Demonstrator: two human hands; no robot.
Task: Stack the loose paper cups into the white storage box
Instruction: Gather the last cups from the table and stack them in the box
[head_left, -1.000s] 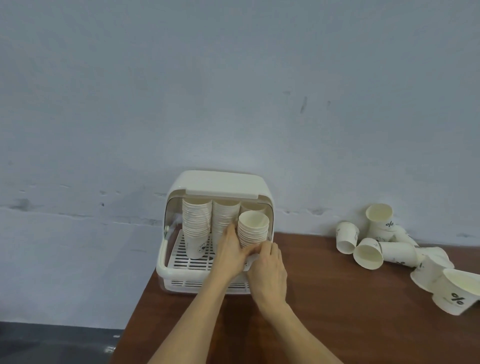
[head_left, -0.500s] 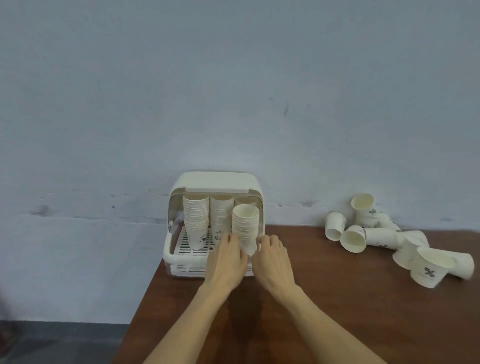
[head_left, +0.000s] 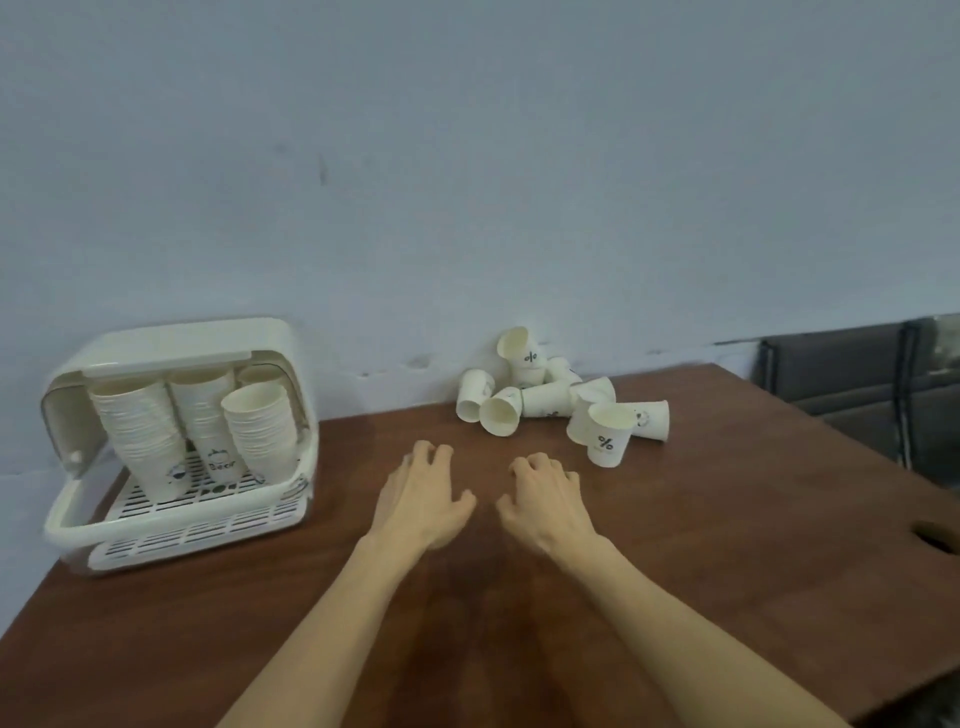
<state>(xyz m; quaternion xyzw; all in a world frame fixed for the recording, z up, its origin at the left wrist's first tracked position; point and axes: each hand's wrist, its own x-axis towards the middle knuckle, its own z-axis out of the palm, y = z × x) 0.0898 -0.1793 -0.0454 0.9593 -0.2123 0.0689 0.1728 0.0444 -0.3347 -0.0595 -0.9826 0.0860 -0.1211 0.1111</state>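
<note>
At the left of the frame sits the white storage box (head_left: 176, 441), a rounded plastic case with its front flap lifted and a slatted tray for a floor. Inside stand three visible stacks of nested paper cups (head_left: 200, 426), rims up and leaning slightly, their ribbed edges packed tight; small dark prints show on the lowest cups. The box rests on a smooth brown wooden table (head_left: 727, 519) against a pale blue-grey wall (head_left: 467, 156). At centre, the left hand (head_left: 423, 499) and right hand (head_left: 545, 501) hover palm-down over the wood, fingers loosely curled and spread, empty. Right of centre, near the wall, lies the heap of loose paper cups (head_left: 558, 400), most tipped on their sides; one upright cup (head_left: 605, 434) bears a percent mark.
</note>
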